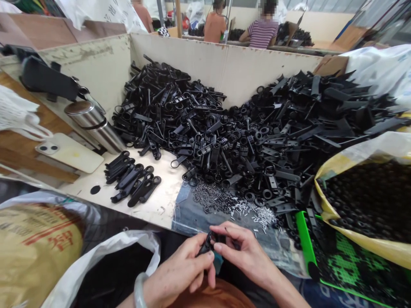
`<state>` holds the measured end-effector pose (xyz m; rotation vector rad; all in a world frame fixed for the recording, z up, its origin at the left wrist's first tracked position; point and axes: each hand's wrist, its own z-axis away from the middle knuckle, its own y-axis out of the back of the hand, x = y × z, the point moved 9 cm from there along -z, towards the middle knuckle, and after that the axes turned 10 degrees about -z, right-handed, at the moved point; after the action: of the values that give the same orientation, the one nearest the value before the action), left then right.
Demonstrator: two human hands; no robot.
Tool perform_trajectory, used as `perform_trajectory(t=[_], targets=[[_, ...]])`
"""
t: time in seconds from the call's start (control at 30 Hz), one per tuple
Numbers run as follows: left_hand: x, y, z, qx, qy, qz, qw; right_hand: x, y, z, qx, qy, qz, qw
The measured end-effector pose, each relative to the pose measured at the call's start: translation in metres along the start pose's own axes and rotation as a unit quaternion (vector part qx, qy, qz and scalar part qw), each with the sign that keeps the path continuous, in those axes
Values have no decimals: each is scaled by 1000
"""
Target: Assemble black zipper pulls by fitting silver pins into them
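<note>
Head view: in front of the big pile of black parts, the left hand is seen with its fingers clamped on a small black piece. The same piece is pinched by the right hand, whose fingers are also closed. Tiny metal pins are spread at the pile's near edge

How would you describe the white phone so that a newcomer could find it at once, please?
Start at the big heap of black parts on the pale table and look left, past the steel flask lying on its side. The phone lies flat just beyond it, back up. It alone is a smooth white slab with two camera lenses.
</note>
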<state>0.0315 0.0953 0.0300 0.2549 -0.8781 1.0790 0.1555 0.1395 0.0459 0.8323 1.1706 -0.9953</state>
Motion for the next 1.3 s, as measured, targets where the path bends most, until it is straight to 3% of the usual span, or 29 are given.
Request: perform_trajectory(t=[0.33, 0.67, 0.8, 0.87, 0.93, 1.03, 1.17, 1.3], targets=[[-3, -2, -2, -39, 4, 27, 999, -6, 1, -6, -55, -4, 35, 998], [-16, 8, -5, 43, 11, 45, 998, -2, -3, 1, -14, 5, 64, 998], [-19, 16, -8, 53, -7, -21, 998, -1, -2, 7, 6, 18, 48, 999], [-8, 31, -9, 109, -34, -79, 990, 1, 8, 8, 38, 28, 45, 998], [15, 51, -8, 206, -84, -162, 961, 1, 24, 9, 89, 41, 63, 993], [52, 64, -7, 315, -116, -342, 878, -3, 46, 9, 160, 66, 107, 979], [74, 56, -23, 335, -81, -557, 755, -14, 52, 6, 175, 93, 149, 969], [73, 53, -32, 324, -88, -600, 726, -23, 37, -3, 138, 116, 171, 969]])
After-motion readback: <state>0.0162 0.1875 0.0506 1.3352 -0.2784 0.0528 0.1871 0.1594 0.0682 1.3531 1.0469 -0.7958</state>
